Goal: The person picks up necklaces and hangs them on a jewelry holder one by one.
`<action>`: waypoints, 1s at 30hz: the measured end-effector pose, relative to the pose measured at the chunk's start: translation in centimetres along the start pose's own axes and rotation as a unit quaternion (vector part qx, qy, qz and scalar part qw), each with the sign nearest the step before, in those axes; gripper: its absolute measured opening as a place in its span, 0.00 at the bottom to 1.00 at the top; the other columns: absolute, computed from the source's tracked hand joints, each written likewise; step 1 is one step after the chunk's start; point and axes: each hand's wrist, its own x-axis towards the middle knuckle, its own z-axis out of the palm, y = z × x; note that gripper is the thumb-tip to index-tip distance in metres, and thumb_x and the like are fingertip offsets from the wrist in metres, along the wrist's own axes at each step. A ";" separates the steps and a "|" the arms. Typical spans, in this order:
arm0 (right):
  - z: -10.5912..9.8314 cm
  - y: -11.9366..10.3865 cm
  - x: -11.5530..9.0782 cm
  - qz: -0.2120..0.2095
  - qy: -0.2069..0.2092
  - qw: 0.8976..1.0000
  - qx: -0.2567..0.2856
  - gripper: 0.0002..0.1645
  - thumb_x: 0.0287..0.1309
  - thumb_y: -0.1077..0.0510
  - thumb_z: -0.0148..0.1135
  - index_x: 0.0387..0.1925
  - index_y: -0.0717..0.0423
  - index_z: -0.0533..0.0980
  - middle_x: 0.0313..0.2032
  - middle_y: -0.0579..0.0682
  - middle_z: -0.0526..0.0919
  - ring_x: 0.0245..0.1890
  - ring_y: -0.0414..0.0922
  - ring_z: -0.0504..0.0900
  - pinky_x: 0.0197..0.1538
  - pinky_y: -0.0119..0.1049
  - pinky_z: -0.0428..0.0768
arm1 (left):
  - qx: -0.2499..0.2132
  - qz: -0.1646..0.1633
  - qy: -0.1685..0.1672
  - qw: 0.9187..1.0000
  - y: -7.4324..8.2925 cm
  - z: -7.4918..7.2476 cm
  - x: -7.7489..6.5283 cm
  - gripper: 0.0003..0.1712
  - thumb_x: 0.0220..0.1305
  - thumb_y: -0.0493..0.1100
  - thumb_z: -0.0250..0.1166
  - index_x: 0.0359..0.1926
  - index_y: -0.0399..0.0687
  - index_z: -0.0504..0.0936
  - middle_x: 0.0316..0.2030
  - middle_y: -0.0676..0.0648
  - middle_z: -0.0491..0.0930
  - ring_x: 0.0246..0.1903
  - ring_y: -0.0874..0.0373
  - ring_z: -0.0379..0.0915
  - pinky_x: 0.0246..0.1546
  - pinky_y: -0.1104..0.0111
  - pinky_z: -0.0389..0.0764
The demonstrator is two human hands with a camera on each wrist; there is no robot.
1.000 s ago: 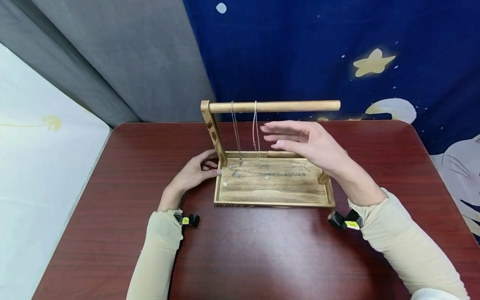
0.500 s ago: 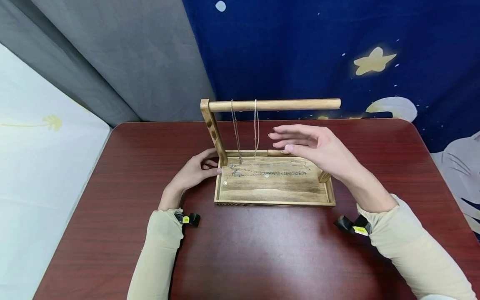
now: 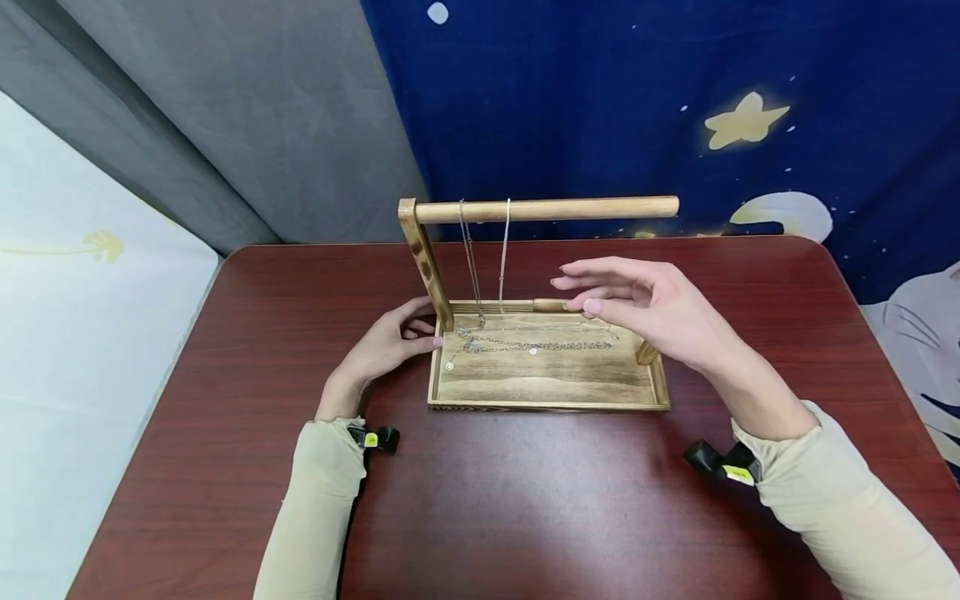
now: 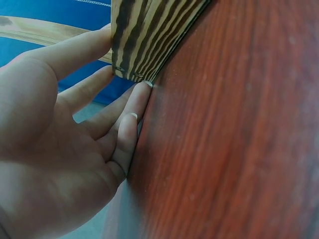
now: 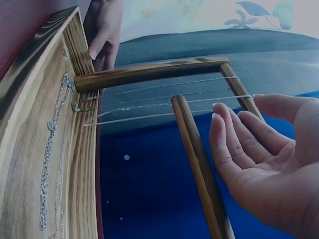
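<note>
A wooden jewelry stand with a shallow tray (image 3: 547,390) and a round crossbar (image 3: 600,208) faces me. Near the crossbar's left end hangs one thin necklace (image 3: 469,258); a second necklace (image 3: 504,258) hangs to its right. Thicker silver chains (image 3: 573,346) lie across the tray floor, with a small round pendant (image 3: 533,352) beside them. At the tray's left end, my left hand (image 3: 382,343) holds the wall by thumb and fingertips. My right hand (image 3: 645,304), fingers loosely bent and holding nothing, hovers below the crossbar over the tray's right rear.
The stand sits on a dark red wooden table (image 3: 525,500). Behind it hang a blue curtain (image 3: 585,100) with stars and a grey curtain (image 3: 285,108). A short wooden post (image 3: 647,354) stands at the tray's right end.
My right hand has drawn back to the right and down, away from the second hanging necklace, which has swung and turned edge-on. My left hand stays at the tray's left end.
</note>
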 end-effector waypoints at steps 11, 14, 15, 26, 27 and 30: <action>-0.1 0.8 -1.2 0.004 -0.002 1.000 -0.019 0.24 0.67 0.64 0.61 0.63 0.52 0.76 0.56 0.53 0.82 0.51 0.49 0.84 0.51 0.34 0.80 | -0.005 -0.001 0.001 1.000 0.1 0.1 -0.1 0.42 0.64 0.41 0.70 0.74 0.47 0.62 0.65 0.44 0.71 0.53 0.48 0.75 0.51 0.58 0.74; -0.1 1.1 -1.5 0.007 -0.002 1.000 -0.023 0.23 0.67 0.64 0.61 0.62 0.50 0.77 0.55 0.52 0.83 0.51 0.50 0.84 0.50 0.35 0.81 | -0.008 -0.001 -0.001 1.000 0.2 0.1 -0.1 0.42 0.64 0.41 0.70 0.75 0.47 0.62 0.65 0.44 0.71 0.53 0.48 0.74 0.50 0.59 0.75; -0.1 1.1 -1.6 0.008 -0.001 1.000 -0.025 0.22 0.67 0.64 0.62 0.61 0.50 0.77 0.55 0.52 0.83 0.51 0.50 0.84 0.50 0.35 0.81 | -0.009 -0.002 -0.002 1.000 0.2 0.1 -0.1 0.42 0.64 0.41 0.70 0.75 0.47 0.62 0.65 0.44 0.71 0.53 0.48 0.74 0.50 0.59 0.75; 0.1 2.0 -2.5 0.020 0.007 0.999 -0.039 0.19 0.67 0.63 0.62 0.58 0.51 0.80 0.53 0.52 0.84 0.51 0.48 0.84 0.49 0.34 0.81 | -0.004 0.004 0.000 1.000 0.2 0.1 -0.1 0.40 0.63 0.40 0.71 0.73 0.48 0.64 0.63 0.44 0.73 0.52 0.49 0.75 0.49 0.60 0.75; 0.1 2.1 -2.5 0.017 0.005 0.999 -0.039 0.19 0.67 0.63 0.62 0.58 0.51 0.80 0.53 0.53 0.84 0.50 0.48 0.84 0.49 0.34 0.81 | -0.005 0.003 0.001 1.000 0.2 0.1 -0.1 0.40 0.63 0.40 0.71 0.73 0.48 0.65 0.63 0.45 0.73 0.52 0.49 0.75 0.49 0.61 0.75; 0.2 2.5 -2.7 0.009 0.001 0.999 -0.045 0.20 0.66 0.65 0.62 0.58 0.52 0.80 0.53 0.52 0.84 0.50 0.48 0.84 0.49 0.33 0.81 | -0.002 0.001 0.003 1.000 0.1 0.0 -0.1 0.40 0.63 0.41 0.71 0.73 0.48 0.64 0.63 0.45 0.73 0.52 0.49 0.75 0.49 0.62 0.75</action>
